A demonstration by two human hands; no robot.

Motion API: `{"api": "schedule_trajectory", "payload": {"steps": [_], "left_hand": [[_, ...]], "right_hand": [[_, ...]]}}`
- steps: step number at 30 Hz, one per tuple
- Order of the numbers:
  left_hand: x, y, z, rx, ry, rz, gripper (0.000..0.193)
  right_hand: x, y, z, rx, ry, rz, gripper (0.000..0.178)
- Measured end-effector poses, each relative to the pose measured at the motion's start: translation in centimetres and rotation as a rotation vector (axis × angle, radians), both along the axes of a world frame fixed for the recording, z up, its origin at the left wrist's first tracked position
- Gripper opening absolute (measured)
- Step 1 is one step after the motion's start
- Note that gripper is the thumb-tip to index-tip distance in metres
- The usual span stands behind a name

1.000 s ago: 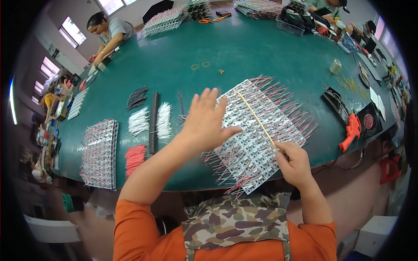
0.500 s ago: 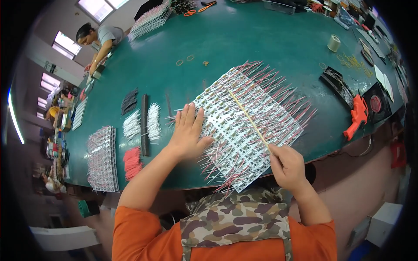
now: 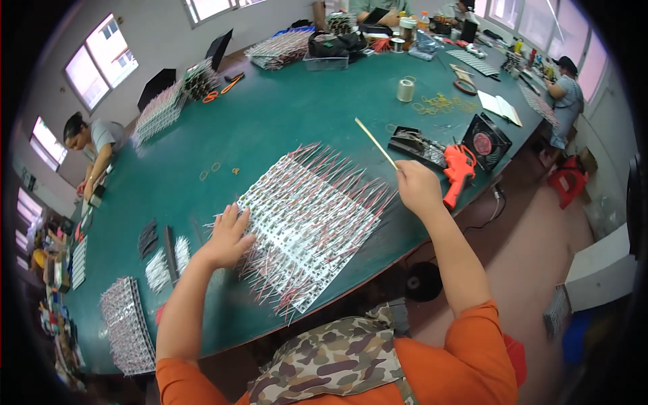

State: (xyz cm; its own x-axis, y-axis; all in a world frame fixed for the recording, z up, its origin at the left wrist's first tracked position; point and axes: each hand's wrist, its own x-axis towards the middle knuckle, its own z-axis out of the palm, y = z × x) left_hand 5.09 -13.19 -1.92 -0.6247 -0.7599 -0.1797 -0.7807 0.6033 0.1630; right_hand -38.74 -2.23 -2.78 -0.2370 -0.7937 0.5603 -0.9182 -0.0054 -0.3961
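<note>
A white sheet of small circuit boards (image 3: 307, 226) lies on the green table, its red and white wires sticking out along the far and near edges. My left hand (image 3: 228, 239) is open, fingers spread, resting at the sheet's left edge. In my right hand (image 3: 418, 187) is a thin pale stick (image 3: 375, 142), pinched near its lower end and pointing up and left. That hand is off the sheet to the right, close to a black tray of small parts (image 3: 418, 146) and an orange glue gun (image 3: 460, 170).
A black fan (image 3: 483, 143) stands behind the glue gun. Farther back are a spool (image 3: 406, 90), yellow rubber bands (image 3: 442, 104) and an open notebook (image 3: 500, 106). At left lie a wired board stack (image 3: 127, 327), white pieces (image 3: 157, 271) and a dark bar (image 3: 170, 253). Other people work around the table.
My right hand has lifted the stick off the sheet and carried it right, toward the tray and glue gun. My left hand stays at the sheet's edge. The view has turned right.
</note>
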Motion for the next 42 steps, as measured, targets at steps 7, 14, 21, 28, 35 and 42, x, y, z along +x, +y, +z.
{"api": "schedule_trajectory", "payload": {"steps": [7, 14, 21, 28, 35, 42], "left_hand": [[-5.3, 4.4, 5.7, -0.052, -0.110, -0.081, 0.085], [-3.6, 7.6, 0.0, -0.073, -0.014, -0.199, 0.095], [-2.1, 8.2, -2.1, -0.101, 0.165, -0.258, 0.097], [2.2, 9.3, -0.5, -0.244, 0.361, -0.113, 0.081], [15.5, 8.1, 2.6, -0.462, 0.251, 0.424, 0.018], [16.9, 8.8, 3.7, -0.384, 0.034, 0.537, 0.012]], "right_hand": [[-2.9, 4.8, 0.2, -0.044, 0.027, -0.418, 0.027], [-6.3, 6.2, -0.3, 0.260, -0.274, -0.740, 0.071], [-14.6, 6.4, -4.2, 0.100, -0.597, -0.436, 0.033], [-16.4, 7.5, -4.8, -0.356, -1.154, -0.184, 0.024], [-7.4, 10.3, -2.7, -0.226, -1.493, 0.293, 0.015], [-0.8, 9.6, -1.6, -0.127, -1.463, 0.354, 0.015]]}}
